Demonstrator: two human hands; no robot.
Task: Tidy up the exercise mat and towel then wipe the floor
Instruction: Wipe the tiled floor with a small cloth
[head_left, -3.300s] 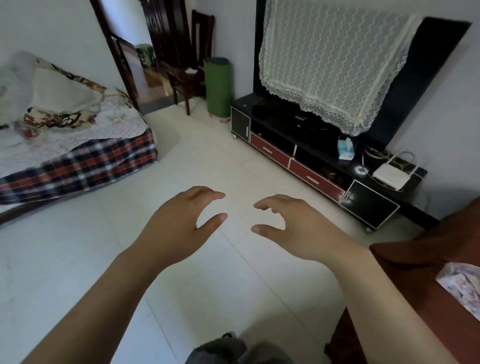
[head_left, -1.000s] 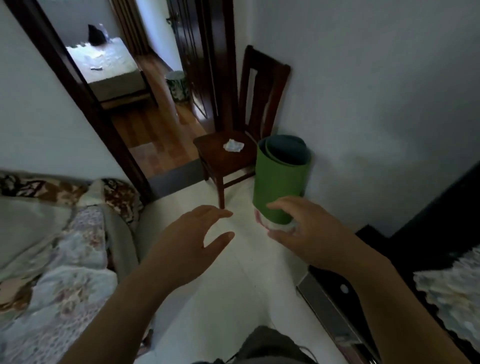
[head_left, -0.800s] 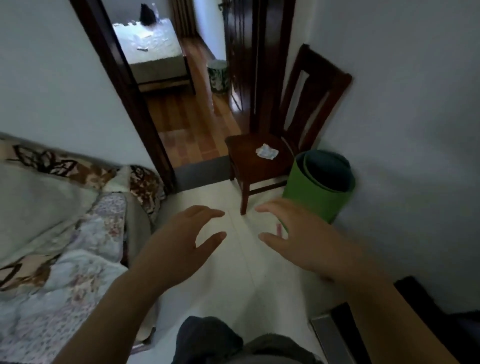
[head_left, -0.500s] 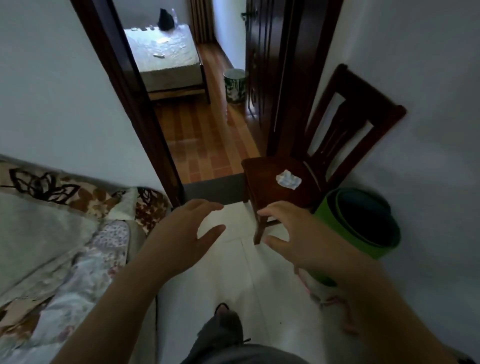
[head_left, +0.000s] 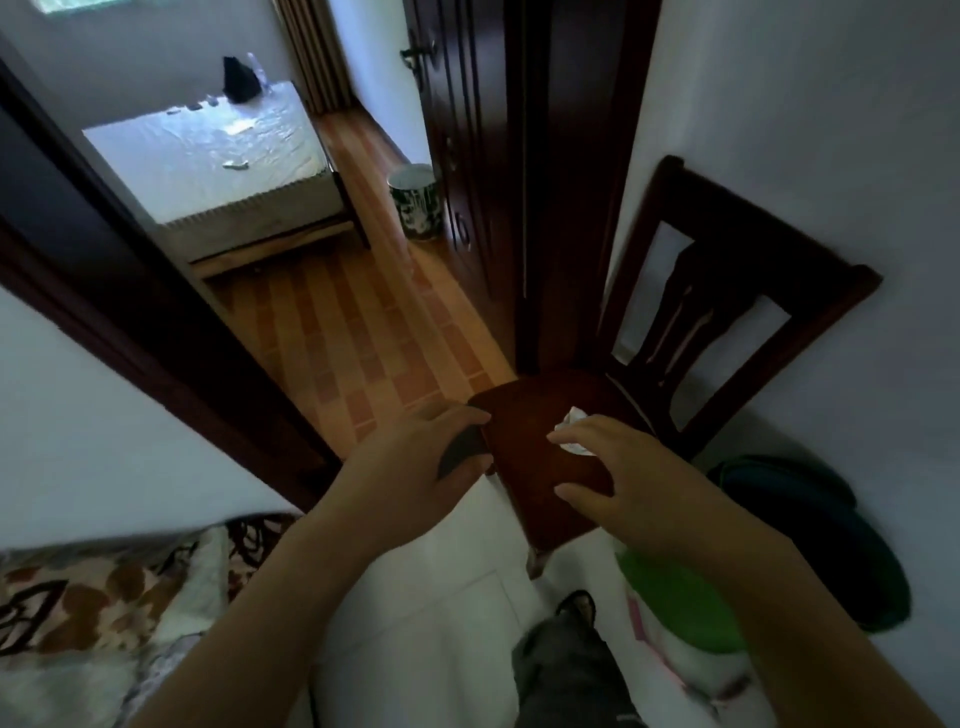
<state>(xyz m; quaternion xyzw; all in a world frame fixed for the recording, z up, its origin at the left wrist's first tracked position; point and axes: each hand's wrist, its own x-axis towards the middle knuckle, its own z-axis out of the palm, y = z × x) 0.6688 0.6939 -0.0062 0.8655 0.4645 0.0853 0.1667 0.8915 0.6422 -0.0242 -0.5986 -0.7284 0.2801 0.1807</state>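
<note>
The rolled green exercise mat (head_left: 810, 551) stands upright on the white floor (head_left: 431, 639) at the lower right, against the wall beside a dark wooden chair (head_left: 540, 467). A small crumpled white cloth or tissue (head_left: 574, 423) lies on the chair seat. My right hand (head_left: 639, 493) hovers over the seat with fingers spread, its fingertips just at the white piece, holding nothing. My left hand (head_left: 415, 467) is held out open near the seat's left corner, also empty. No towel is visible.
An open doorway (head_left: 363, 332) leads onto a wooden floor with a bed (head_left: 218, 161) and a patterned bin (head_left: 415, 202). A dark door (head_left: 467, 156) stands left of the chair. A sofa with patterned covers (head_left: 88, 603) is at the lower left. My leg (head_left: 561, 670) shows below.
I have walked across the room up to the chair and mat. Both hands moved forward; the right hand now hovers over the chair seat by the white piece.
</note>
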